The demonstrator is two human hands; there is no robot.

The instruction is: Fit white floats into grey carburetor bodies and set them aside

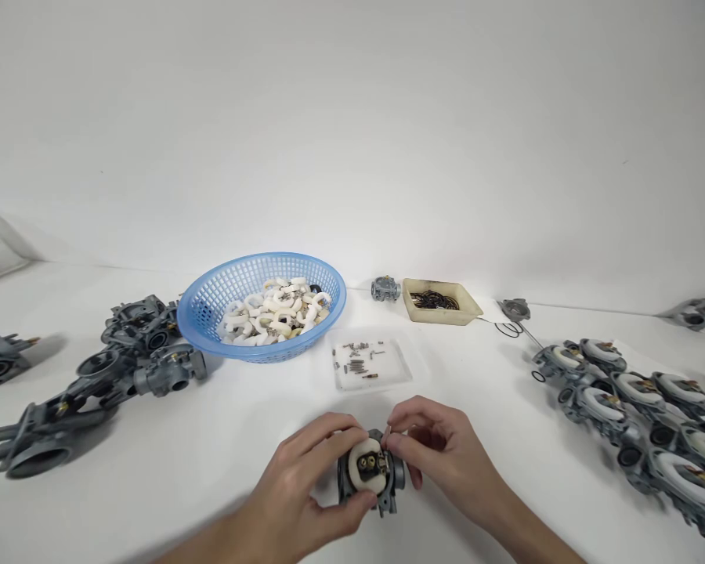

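A grey metal carburetor body rests on the white table near the front, its open side up. A white C-shaped float sits in it around brass parts. My left hand grips the body from the left, fingers over the top of the float and thumb at its lower edge. My right hand is at the upper right of the body, thumb and forefinger pinched at its edge on a small thing too hidden to name.
Behind lie a clear tray of small pins and springs, a blue basket of white floats, and a cream tray of black rings. Carburetor bodies lie at left; bodies with floats stand at right.
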